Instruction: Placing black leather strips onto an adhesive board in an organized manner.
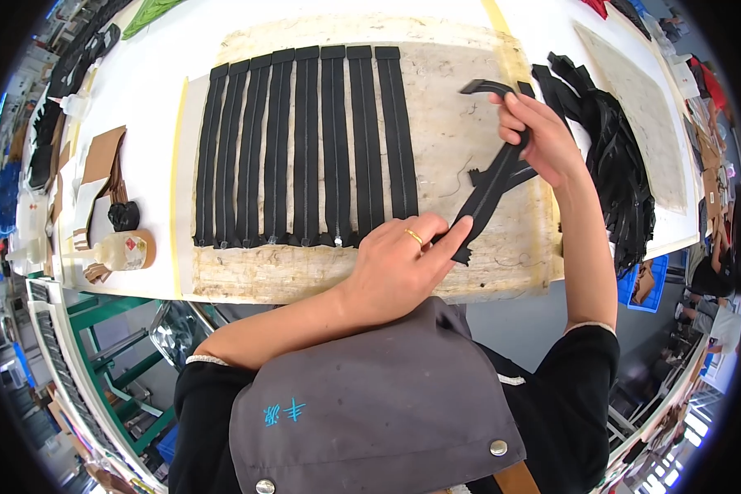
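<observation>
Several black zippers (pixel 307 148) lie side by side in a row on a stained work mat (pixel 444 68). Between my two hands a further black zipper (pixel 489 191) runs slantwise over the mat's right part. My right hand (pixel 537 133) grips it near its upper end, which curls out to the left above the fingers. My left hand (pixel 401 259), with a ring on one finger, has its fingers on the zipper's lower end; its thumb is hidden. Another black zipper piece (pixel 522 176) lies beneath the held one. To the right is a heap of black zippers (pixel 617 179).
On the left stand a plastic glue bottle (pixel 120 250) with a nozzle and brown card pieces (pixel 102 154). Yellow tape (pixel 176 185) runs along the mat. A blue crate (pixel 651 284) is below the table's right edge. People are in the far right background.
</observation>
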`<state>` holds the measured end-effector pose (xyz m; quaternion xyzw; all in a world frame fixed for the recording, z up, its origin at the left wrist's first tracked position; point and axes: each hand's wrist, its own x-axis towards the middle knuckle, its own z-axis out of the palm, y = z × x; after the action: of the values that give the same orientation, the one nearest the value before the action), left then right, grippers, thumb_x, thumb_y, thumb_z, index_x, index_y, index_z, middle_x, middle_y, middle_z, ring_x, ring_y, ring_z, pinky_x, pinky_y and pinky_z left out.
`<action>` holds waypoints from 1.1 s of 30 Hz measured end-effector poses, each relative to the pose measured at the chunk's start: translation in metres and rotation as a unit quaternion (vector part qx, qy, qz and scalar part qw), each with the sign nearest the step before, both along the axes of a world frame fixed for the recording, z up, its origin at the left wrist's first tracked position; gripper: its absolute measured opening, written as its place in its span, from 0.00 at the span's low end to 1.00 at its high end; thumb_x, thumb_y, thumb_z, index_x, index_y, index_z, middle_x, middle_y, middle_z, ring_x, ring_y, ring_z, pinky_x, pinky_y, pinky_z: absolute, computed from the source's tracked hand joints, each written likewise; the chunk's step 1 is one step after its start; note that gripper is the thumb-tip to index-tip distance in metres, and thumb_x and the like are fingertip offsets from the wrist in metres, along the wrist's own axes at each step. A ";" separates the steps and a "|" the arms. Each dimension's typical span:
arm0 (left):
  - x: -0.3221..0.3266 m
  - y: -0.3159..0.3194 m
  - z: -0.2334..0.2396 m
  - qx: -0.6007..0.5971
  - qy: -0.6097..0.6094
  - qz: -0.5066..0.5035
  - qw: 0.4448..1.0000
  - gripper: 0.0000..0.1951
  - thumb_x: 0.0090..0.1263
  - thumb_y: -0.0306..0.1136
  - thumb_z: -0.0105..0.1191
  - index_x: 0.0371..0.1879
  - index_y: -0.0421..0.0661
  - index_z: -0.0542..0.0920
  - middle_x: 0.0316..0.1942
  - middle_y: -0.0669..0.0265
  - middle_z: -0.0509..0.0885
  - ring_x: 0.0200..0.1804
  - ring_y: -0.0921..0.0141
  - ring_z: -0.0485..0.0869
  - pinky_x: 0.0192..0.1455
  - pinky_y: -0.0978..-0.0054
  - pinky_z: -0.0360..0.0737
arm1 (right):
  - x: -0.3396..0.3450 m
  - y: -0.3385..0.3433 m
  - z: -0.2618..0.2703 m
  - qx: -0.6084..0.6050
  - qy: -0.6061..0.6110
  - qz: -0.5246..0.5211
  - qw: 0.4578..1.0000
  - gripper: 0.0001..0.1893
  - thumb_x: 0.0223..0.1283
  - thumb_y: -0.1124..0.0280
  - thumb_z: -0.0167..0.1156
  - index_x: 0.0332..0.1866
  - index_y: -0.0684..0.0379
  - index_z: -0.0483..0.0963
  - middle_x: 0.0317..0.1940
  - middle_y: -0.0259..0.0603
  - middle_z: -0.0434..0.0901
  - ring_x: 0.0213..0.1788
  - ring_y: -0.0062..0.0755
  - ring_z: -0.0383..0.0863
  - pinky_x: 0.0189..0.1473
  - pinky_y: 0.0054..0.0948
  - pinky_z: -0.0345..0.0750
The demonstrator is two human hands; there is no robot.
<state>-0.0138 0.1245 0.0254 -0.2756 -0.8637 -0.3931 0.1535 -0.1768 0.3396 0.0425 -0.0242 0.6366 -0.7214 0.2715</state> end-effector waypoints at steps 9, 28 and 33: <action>0.000 -0.001 -0.006 -0.036 0.099 -0.002 0.994 0.21 0.49 0.35 0.70 0.42 0.41 0.82 0.28 0.71 0.74 0.30 0.74 0.75 0.31 0.77 0.69 | -0.059 -0.027 -0.017 0.197 0.083 0.040 0.976 0.18 0.66 0.50 0.53 0.46 0.55 0.76 0.23 0.22 0.67 0.28 0.13 0.64 0.32 0.17 0.62; -0.010 0.003 -0.033 -0.025 0.055 0.002 0.998 0.11 0.54 0.36 0.65 0.36 0.49 0.84 0.32 0.73 0.74 0.32 0.73 0.71 0.34 0.75 0.63 | -0.120 -0.075 -0.064 0.176 0.207 0.093 0.958 0.14 0.54 0.74 0.65 0.46 0.61 0.74 0.32 0.32 0.81 0.32 0.17 0.76 0.36 0.20 0.73; -0.012 0.000 -0.039 -0.038 0.094 0.007 0.995 0.11 0.54 0.36 0.65 0.35 0.48 0.83 0.31 0.72 0.74 0.33 0.73 0.73 0.36 0.74 0.64 | -0.110 -0.090 -0.050 0.252 0.236 0.077 0.936 0.14 0.52 0.74 0.66 0.45 0.61 0.75 0.29 0.32 0.81 0.30 0.17 0.75 0.36 0.20 0.73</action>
<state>-0.0254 0.1243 -0.0134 -0.3112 -0.8614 -0.3317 0.2263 -0.2863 0.2500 -0.0071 -0.1734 0.8392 -0.4883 0.1651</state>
